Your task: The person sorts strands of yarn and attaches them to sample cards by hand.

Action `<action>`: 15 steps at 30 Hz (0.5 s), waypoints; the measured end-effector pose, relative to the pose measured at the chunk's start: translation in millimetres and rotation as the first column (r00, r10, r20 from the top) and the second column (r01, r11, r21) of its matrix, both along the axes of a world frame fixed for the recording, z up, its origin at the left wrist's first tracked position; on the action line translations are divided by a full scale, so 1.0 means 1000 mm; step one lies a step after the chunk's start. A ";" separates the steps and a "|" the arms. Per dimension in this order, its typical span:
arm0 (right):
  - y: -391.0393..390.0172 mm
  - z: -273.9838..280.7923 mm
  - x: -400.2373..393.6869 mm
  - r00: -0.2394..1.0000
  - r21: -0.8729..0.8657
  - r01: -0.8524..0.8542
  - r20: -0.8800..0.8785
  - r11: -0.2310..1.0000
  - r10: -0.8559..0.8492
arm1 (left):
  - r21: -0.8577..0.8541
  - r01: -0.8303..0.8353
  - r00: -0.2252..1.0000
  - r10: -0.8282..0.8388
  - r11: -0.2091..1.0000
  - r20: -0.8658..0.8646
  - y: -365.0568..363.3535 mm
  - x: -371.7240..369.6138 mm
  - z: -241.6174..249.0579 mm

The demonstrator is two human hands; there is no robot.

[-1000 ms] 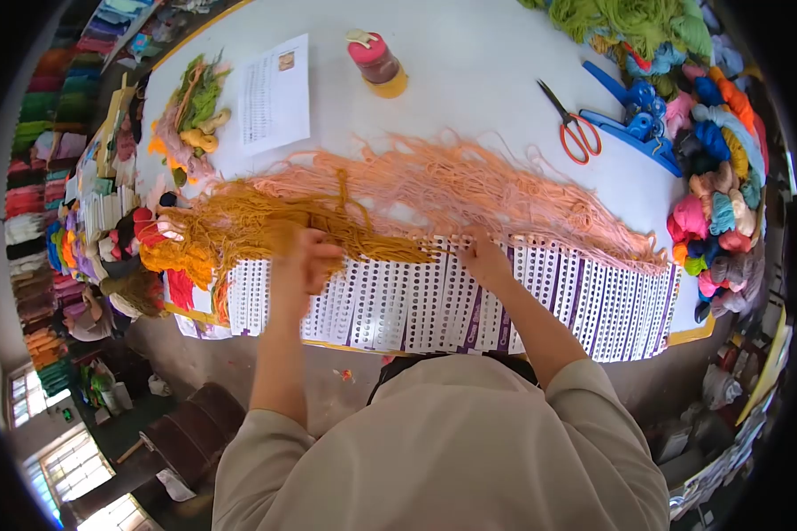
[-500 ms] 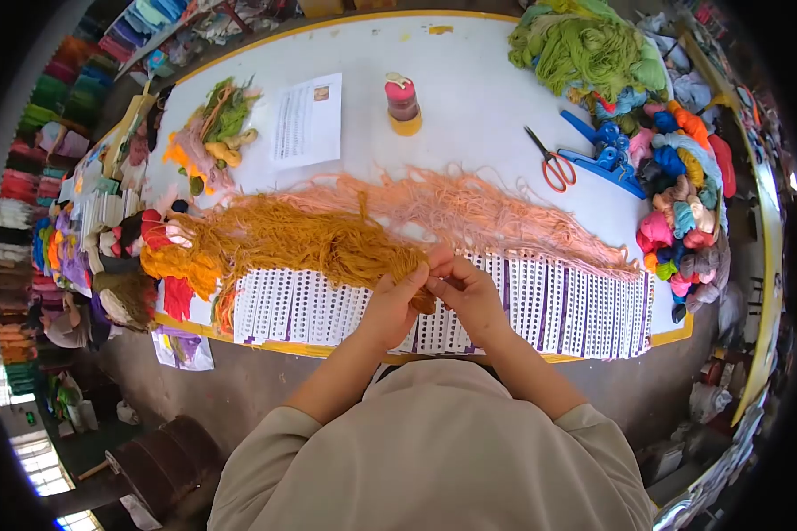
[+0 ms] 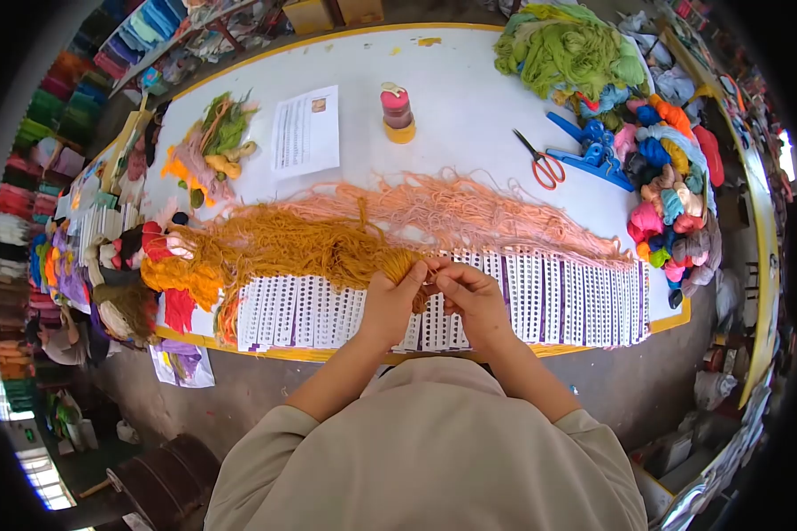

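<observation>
Both hands have held their place at the end of the mustard yarn bundle (image 3: 310, 243) since half a second ago; one second ago they were apart, left hand raised and blurred, right hand out on the cards; view has shifted slightly, so the surface (image 3: 469, 106) sits a little lower in frame.

Left hand (image 3: 390, 301): fingers curled closed around the near end of the mustard yarn bundle; grip tight, strands emerging past the thumb.
Right hand (image 3: 471, 296): fingertips pinched together on the same yarn end, touching the left hand's fingers; closed, with only a few strands between them; exact count cannot be told.

Mustard yarn bundle runs away from the grip toward the person's left, lying over the row of white punched cards (image 3: 549, 301); the cards lie directly under the grip and extend to both sides of it.
Beyond the grip: pink yarn skein (image 3: 487, 217), spread long, just behind the mustard one and touching it.
Farther beyond and to the right of the grip: orange-handled scissors (image 3: 540, 164), blue tool (image 3: 593, 150) just beside them; green yarn heap (image 3: 567, 53) well beyond.
Farther beyond, slightly left of the grip: printed sheet (image 3: 305, 133); red-topped spool (image 3: 397, 111) just right of it.
</observation>
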State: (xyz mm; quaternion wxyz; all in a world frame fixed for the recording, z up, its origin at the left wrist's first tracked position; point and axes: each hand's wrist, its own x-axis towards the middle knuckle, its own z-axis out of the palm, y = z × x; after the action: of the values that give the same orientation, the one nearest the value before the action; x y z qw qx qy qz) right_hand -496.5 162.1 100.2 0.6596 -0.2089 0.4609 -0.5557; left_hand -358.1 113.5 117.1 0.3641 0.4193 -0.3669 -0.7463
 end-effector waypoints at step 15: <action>-0.001 0.004 -0.006 0.999 0.007 -0.002 0.047 1.000 0.002 | -0.091 0.096 0.995 -0.095 0.991 0.015 -0.001 -0.002 -0.008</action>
State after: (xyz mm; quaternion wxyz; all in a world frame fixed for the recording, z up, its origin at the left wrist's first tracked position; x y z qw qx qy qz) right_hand -502.2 161.6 103.7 0.6714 -0.1941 0.4470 -0.5583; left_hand -359.9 112.8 108.8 0.3447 0.3880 -0.4221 -0.7433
